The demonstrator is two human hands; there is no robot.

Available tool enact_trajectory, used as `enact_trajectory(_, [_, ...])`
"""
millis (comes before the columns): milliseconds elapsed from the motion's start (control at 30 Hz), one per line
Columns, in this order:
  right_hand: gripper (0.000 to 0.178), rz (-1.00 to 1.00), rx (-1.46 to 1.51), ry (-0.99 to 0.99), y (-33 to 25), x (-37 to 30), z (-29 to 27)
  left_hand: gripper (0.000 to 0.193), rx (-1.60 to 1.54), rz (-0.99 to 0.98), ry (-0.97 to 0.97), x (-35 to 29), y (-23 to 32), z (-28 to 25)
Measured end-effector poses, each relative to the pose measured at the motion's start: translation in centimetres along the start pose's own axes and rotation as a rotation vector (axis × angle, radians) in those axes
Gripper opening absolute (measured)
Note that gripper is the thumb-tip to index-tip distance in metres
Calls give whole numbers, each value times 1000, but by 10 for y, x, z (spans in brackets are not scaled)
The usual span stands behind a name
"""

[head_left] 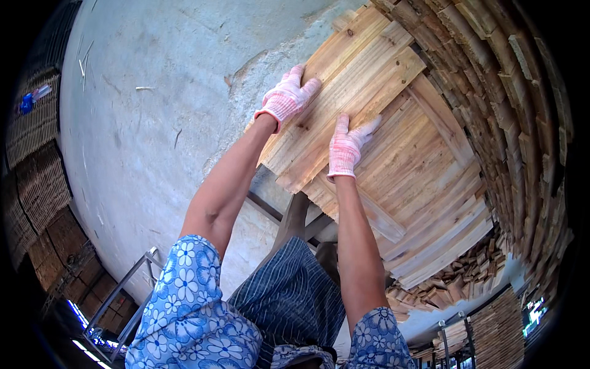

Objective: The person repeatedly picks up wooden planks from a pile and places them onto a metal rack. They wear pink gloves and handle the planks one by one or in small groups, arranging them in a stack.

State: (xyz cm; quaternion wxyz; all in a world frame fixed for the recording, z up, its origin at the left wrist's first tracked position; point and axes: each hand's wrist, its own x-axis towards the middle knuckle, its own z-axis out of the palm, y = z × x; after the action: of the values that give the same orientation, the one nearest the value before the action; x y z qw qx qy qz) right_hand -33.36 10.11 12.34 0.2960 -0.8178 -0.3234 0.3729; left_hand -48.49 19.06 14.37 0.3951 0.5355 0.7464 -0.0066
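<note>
Head view showed both gloved hands laid on a group of pale wooden boards (344,92) that sat on top of a larger wooden panel (424,178). The left hand (287,97), in a pink-and-white knit glove, rested at the near left edge of the boards, its fingers stretched out and pressed flat on the wood, with the fingertips pointing up toward the far end. The right hand (345,149), in a matching glove, lay flat just beside it, lower down on the same boards, fingers spread and the thumb angled out to the right. Neither hand pinched or gripped anything; both palms were simply pressed down on the surface.

The boards ran diagonally from the lower left to the upper right, under and beyond both hands, with their lower end overhanging a dark metal frame (289,215). To the right stood tall stacks of cut wood (522,123). Loose wooden offcuts (455,286) lay heaped below the panel. Bare grey concrete floor (160,135) spread out to the left. Blue flowered sleeves (190,295) covered the upper arms.
</note>
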Motion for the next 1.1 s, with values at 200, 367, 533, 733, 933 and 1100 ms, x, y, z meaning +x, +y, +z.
enact_trajectory(200, [99,30,95,-61,-7,-11,8,90,-94,-2,-65,-2,-18,-17])
enact_trajectory(367, [89,-191,-69,90,27,0,14,71,827,469,-13,12,-11,0])
enact_trajectory(533, [102,153,-9,-410,-21,6,-25,76,870,743,18,56,-103,-20])
enact_trajectory(733, [61,-28,209,-198,13,-50,-161,75,548,405,231,17,5,-1])
enact_trajectory(933, [35,315,237,344,242,-189,-294,60,170,727,-388,-146,88,112])
enact_trajectory(1100, [51,876,534,478,424,-330,-412,56,465,763,-758,-306,131,244])
